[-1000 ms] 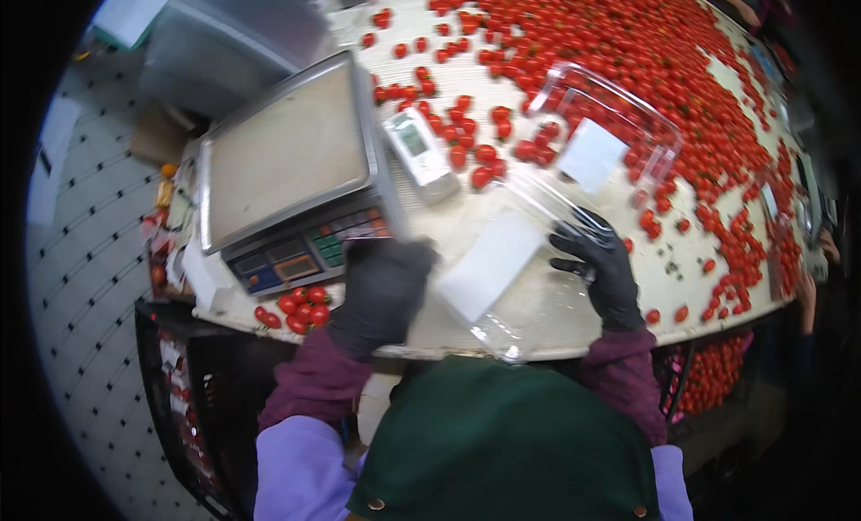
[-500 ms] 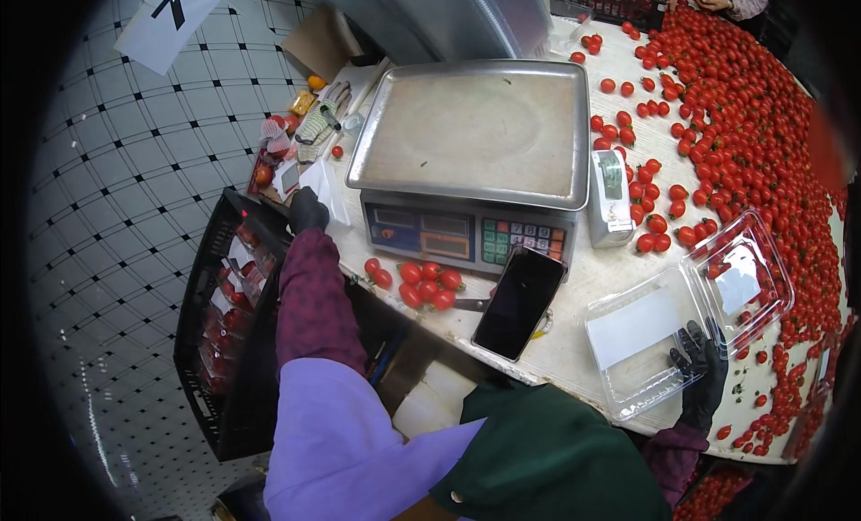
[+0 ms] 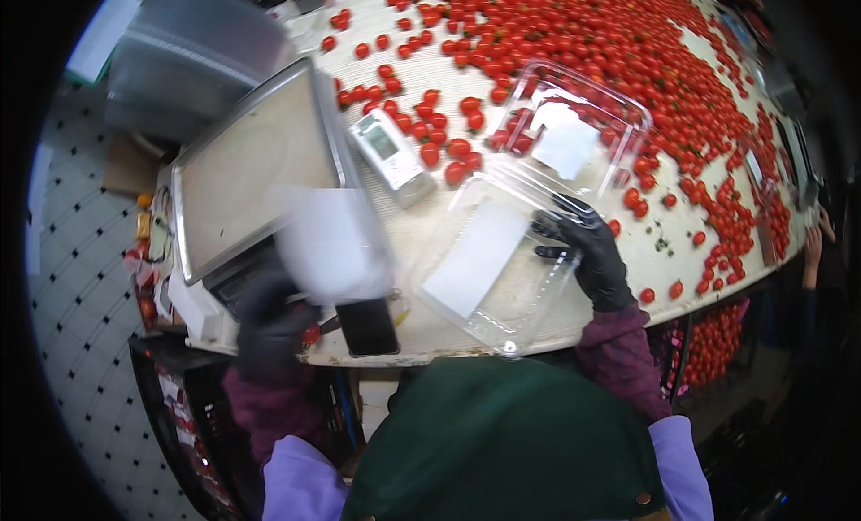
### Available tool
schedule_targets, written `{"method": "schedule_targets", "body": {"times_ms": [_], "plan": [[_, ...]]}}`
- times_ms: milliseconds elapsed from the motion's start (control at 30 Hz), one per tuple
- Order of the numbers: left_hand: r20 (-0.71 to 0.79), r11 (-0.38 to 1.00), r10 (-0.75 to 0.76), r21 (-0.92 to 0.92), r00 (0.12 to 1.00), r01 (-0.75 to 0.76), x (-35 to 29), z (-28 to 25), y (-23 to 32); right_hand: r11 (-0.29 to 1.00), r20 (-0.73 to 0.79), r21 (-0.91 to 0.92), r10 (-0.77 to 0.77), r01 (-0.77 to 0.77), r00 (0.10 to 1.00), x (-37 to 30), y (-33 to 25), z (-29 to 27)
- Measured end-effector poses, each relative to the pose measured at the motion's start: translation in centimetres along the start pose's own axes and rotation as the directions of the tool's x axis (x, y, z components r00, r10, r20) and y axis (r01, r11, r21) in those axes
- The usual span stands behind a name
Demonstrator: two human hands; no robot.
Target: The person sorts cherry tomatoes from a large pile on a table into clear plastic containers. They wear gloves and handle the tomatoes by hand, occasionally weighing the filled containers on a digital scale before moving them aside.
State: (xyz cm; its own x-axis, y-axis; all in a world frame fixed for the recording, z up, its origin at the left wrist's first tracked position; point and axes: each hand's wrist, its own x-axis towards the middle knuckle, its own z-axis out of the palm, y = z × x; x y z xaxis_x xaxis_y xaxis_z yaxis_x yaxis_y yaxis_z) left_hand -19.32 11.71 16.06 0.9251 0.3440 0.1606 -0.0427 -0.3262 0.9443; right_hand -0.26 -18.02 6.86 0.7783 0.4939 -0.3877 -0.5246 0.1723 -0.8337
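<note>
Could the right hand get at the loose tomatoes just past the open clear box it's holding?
Probably yes. The right hand rests on the edge of the open clear box, and loose tomatoes lie on the table just beyond its fingers, with nothing between them. It would have to let go of the box first.

- A scale [image 3: 256,167] is set at the left of the worktop [image 3: 628,261].
- A phone [image 3: 366,325] lies at the near edge, just right of the scale.
- An open clamshell tray [image 3: 520,207] is placed right of the phone.
- Tomatoes [image 3: 610,46] are spread behind and right of the tray.
- A handheld device [image 3: 390,155] lies between scale and tray.
</note>
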Motion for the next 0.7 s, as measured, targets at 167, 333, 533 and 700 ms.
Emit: {"method": "schedule_targets", "body": {"times_ms": [167,333,533,700], "plan": [[0.617,0.889,0.113,0.287,0.779,-0.356,3.4,14.0,-0.5,0.992,0.078,-0.095,-0.076,0.083,0.994,1.0,1.6,-0.9],[0.460,0.819,0.049,0.489,0.886,-0.299,1.6,16.8,-0.7,0.994,0.006,-0.027,-0.106,0.106,0.994,0.4,1.5,-2.1],[0.691,0.778,0.089,0.402,0.718,-0.483,1.4,17.5,-1.0,0.939,0.024,-0.187,-0.290,0.289,0.957,0.6,1.7,-1.8],[0.740,0.809,0.026,0.379,0.672,-0.449,1.5,18.3,-1.3,0.962,-0.079,-0.114,-0.257,0.247,0.963,0.8,1.8,-2.4]]}}
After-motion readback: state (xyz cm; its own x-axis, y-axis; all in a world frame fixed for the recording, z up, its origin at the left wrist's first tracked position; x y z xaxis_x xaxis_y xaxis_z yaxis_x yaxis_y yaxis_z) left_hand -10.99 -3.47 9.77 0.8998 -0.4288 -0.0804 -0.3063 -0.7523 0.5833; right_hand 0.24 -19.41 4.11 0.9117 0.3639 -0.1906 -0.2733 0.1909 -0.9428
